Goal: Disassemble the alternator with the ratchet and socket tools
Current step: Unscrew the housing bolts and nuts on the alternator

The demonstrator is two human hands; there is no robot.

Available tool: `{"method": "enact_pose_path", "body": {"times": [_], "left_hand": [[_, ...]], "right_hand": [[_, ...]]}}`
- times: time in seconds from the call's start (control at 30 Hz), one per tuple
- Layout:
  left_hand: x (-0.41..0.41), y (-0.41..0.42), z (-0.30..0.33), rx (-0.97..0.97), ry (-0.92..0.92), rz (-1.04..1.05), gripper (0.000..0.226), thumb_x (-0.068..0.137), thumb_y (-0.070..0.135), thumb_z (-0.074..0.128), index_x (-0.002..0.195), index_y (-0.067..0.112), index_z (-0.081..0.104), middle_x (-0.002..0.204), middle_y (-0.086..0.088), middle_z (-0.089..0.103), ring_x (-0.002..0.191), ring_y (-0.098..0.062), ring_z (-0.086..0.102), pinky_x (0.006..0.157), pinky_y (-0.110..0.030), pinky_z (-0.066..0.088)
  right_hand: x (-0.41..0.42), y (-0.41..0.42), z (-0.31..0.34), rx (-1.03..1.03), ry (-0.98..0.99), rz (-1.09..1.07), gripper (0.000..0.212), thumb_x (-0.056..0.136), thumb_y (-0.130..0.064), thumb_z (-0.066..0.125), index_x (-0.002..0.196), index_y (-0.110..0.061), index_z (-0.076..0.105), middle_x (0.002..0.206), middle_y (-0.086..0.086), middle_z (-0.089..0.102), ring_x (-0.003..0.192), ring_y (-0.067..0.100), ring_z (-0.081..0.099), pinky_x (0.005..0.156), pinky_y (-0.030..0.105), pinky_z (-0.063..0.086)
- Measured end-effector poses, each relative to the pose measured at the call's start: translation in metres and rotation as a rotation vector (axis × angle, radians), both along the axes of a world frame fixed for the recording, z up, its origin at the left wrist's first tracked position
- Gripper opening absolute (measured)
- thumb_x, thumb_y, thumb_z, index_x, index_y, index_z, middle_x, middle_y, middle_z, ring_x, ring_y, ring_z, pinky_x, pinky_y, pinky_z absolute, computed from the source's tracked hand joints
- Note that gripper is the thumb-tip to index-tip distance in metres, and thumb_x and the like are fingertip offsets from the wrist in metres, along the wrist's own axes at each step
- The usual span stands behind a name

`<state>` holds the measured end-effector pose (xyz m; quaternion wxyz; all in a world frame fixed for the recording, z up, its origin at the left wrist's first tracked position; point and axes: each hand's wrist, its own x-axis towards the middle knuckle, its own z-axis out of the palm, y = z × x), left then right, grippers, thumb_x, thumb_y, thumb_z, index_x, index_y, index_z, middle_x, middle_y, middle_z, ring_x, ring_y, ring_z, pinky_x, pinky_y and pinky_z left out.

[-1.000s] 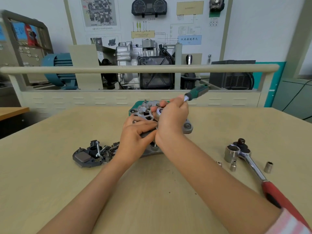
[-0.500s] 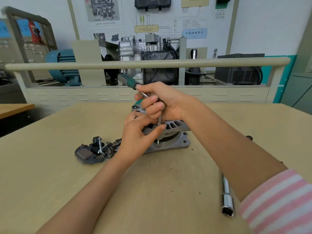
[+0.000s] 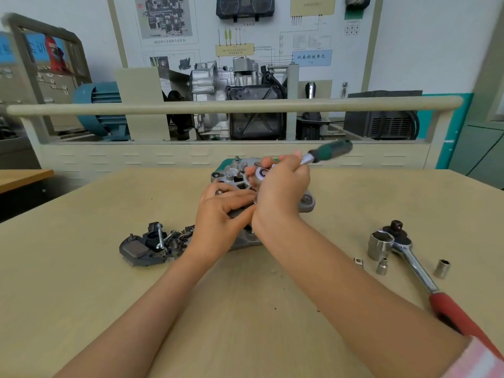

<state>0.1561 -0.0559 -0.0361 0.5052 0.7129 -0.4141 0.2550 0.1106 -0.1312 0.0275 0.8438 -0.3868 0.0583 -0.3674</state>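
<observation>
While the wooden bench (image 3: 81,296) carries the whole job, the alternator (image 3: 306,203) stands at its far middle, directly under both hands and largely hidden by them. Left hand (image 3: 218,216): fingers curled against the near side of the housing, steadying it. Right hand (image 3: 281,186): clenched round the head end of the green-handled ratchet (image 3: 327,152), whose handle juts up and away to the right of the knuckles; the socket and fastener beneath are not visible. Just left of the left wrist lies a removed black component with loose small parts (image 3: 147,246). Well right of the right forearm rests a red-handled ratchet (image 3: 420,274), a large socket (image 3: 379,245) touching its head, and three small sockets (image 3: 441,268) nearby. Likely hazard: with the housing held by fingers alone, a hard pull could tip it or slip the socket off the fastener, rounding it or pinching the steadying fingers.
</observation>
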Motion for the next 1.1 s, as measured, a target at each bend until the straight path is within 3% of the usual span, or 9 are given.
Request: {"method": "enact_pose_path", "body": {"times": [0.2, 0.3, 0.37, 0.47, 0.63, 0.77, 0.93, 1.03, 1.1], "left_hand": [[0.001, -0.003, -0.001, -0.001, -0.01, 0.002, 0.025, 0.078, 0.01, 0.069, 0.083, 0.033, 0.066, 0.081, 0.025, 0.06, 0.092, 0.011, 0.041, 0.088, -0.032, 0.035], [0.001, -0.004, 0.0, 0.013, -0.008, 0.011, 0.01, 0.075, 0.026, 0.065, 0.082, 0.028, 0.07, 0.081, 0.022, 0.063, 0.092, 0.01, 0.042, 0.089, -0.033, 0.037], [0.001, -0.004, 0.0, 0.025, -0.023, 0.027, 0.022, 0.073, 0.038, 0.061, 0.079, 0.02, 0.072, 0.079, 0.018, 0.065, 0.093, 0.005, 0.043, 0.089, -0.032, 0.037], [0.001, -0.004, 0.0, 0.02, -0.021, 0.038, 0.035, 0.073, 0.043, 0.059, 0.078, 0.012, 0.073, 0.079, 0.016, 0.065, 0.093, 0.009, 0.043, 0.092, -0.03, 0.036], [-0.002, -0.004, 0.001, 0.001, 0.033, 0.021, 0.011, 0.076, 0.032, 0.063, 0.083, 0.029, 0.071, 0.075, 0.026, 0.061, 0.097, 0.007, 0.043, 0.096, -0.03, 0.035], [-0.003, 0.0, 0.004, 0.007, 0.052, -0.038, 0.012, 0.079, 0.026, 0.07, 0.076, 0.037, 0.067, 0.074, 0.026, 0.062, 0.096, 0.002, 0.045, 0.095, -0.029, 0.035], [-0.001, 0.001, 0.004, 0.044, 0.036, -0.037, 0.024, 0.08, 0.018, 0.069, 0.064, 0.034, 0.064, 0.069, 0.013, 0.063, 0.091, -0.007, 0.046, 0.092, -0.018, 0.031], [0.002, 0.001, 0.001, 0.062, 0.031, -0.032, 0.016, 0.08, 0.013, 0.07, 0.065, 0.019, 0.071, 0.067, 0.006, 0.066, 0.084, -0.013, 0.047, 0.091, -0.008, 0.024], [0.002, 0.001, 0.001, 0.033, 0.042, -0.019, 0.028, 0.078, 0.001, 0.069, 0.058, 0.022, 0.067, 0.071, 0.0, 0.063, 0.081, -0.016, 0.044, 0.092, -0.003, 0.02]], "right_hand": [[0.002, -0.005, 0.007, 0.039, 0.038, 0.094, 0.032, 0.103, -0.019, 0.025, 0.076, -0.012, 0.039, 0.052, 0.0, 0.042, 0.031, 0.008, 0.045, 0.045, 0.023, 0.039], [0.007, -0.009, 0.012, -0.06, 0.118, 0.165, 0.031, 0.102, -0.021, 0.029, 0.074, -0.014, 0.039, 0.037, -0.007, 0.039, 0.027, 0.007, 0.036, 0.038, 0.016, 0.03], [0.009, -0.01, 0.014, -0.157, 0.185, 0.236, 0.031, 0.102, -0.026, 0.031, 0.073, -0.016, 0.037, 0.034, -0.009, 0.037, 0.026, 0.007, 0.033, 0.035, 0.011, 0.024], [0.011, -0.016, 0.019, -0.322, 0.266, 0.436, 0.036, 0.101, -0.033, 0.034, 0.068, -0.019, 0.033, 0.035, -0.009, 0.035, 0.025, 0.007, 0.028, 0.032, 0.011, 0.018], [0.019, -0.035, 0.036, -0.643, 0.453, 1.012, 0.045, 0.099, -0.046, 0.032, 0.066, -0.015, 0.038, 0.032, -0.011, 0.03, 0.02, 0.002, 0.023, 0.029, 0.013, 0.012], [0.024, -0.035, 0.038, -0.618, 0.478, 1.15, 0.044, 0.099, -0.044, 0.03, 0.071, -0.013, 0.042, 0.031, -0.012, 0.031, 0.02, 0.001, 0.025, 0.029, 0.014, 0.011], [0.013, -0.034, 0.03, -0.467, 0.351, 0.946, 0.036, 0.099, -0.035, 0.037, 0.069, -0.016, 0.04, 0.033, -0.01, 0.032, 0.023, 0.001, 0.027, 0.028, 0.013, 0.017], [0.006, -0.016, 0.019, -0.336, 0.3, 0.492, 0.035, 0.101, -0.031, 0.036, 0.07, -0.017, 0.041, 0.038, -0.009, 0.04, 0.028, 0.004, 0.035, 0.031, 0.015, 0.025], [0.001, -0.001, 0.011, -0.282, 0.258, 0.098, 0.031, 0.103, -0.022, 0.031, 0.076, -0.011, 0.042, 0.05, -0.002, 0.046, 0.039, 0.009, 0.043, 0.038, 0.02, 0.033]]}}
